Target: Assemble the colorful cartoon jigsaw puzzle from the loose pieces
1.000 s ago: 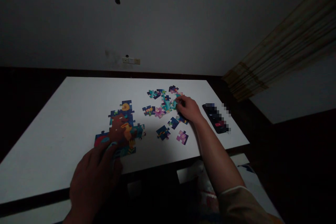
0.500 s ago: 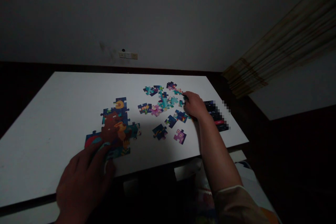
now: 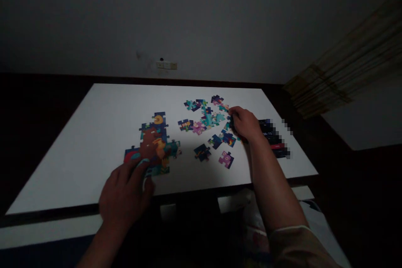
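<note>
A partly joined jigsaw puzzle [image 3: 152,144] with a brown bear figure lies left of the middle of the white table [image 3: 78,146]. My left hand [image 3: 125,188] rests over its lower left corner, fingers spread and fingertips on the pieces. To the right are several loose puzzle pieces [image 3: 209,119], some overlapping. Among the pile's right-hand pieces sits my right hand [image 3: 246,123], with its fingers curled down and closed. What lies between those fingertips is hidden. A purple piece [image 3: 226,159] and a dark blue piece [image 3: 202,153] lie apart, nearer to me.
Beyond my right wrist a dark phone-like screen [image 3: 273,136], partly pixelated, lies on the table. Behind the table is a grey wall with sockets [image 3: 166,65]. A curtain [image 3: 320,79] hangs at the right. Under the table's near edge is a bag [image 3: 256,222].
The view has shifted, so everything sits further right in the picture. Both hands stay at nearly the same spots relative to the puzzle and the loose pieces.
</note>
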The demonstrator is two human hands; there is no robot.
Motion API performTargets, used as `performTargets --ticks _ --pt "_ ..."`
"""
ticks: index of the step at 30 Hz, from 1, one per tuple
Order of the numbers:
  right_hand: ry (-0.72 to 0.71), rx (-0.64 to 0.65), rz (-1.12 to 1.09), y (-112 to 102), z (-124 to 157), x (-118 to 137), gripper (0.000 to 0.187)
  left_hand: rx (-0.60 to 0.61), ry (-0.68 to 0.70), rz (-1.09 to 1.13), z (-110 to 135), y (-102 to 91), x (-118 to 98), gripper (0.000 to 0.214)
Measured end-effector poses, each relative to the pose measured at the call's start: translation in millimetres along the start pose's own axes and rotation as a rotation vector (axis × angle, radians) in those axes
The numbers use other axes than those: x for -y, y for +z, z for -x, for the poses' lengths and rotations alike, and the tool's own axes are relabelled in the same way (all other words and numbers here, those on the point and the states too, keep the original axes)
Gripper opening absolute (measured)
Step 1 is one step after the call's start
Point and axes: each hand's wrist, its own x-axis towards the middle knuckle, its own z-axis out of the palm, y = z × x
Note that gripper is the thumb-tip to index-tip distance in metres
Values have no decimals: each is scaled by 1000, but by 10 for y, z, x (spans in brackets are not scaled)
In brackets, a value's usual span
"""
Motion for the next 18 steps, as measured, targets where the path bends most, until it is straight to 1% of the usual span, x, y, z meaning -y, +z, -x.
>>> performTargets --ticks 2,4,6,9,11,14,16,18 --pt "6 20 -49 55 -23 -32 39 29 18 -29 -36 -41 -53 39" --pt "-24 32 -112 104 -52 -53 39 54 -23 -55 -67 -80 -101 36" --pt "-50 39 -154 135 -75 -55 37 65 -14 -61 -86 -118 -147 35" --pt "-59 40 -192 149 -80 -30 33 83 -24 -41 -94 -169 -195 36" --pt "-46 23 -220 152 -69 -7 30 97 -40 6 -102 -195 -184 36" --pt "-29 -26 -259 150 -57 19 31 76 -95 121 -151 -238 -39 39" --pt "-3 -66 -257 129 -61 28 35 62 -150 160 -210 -279 145 43" --pt "70 -128 -239 85 -69 34 37 79 -205 127 -278 -326 361 49"
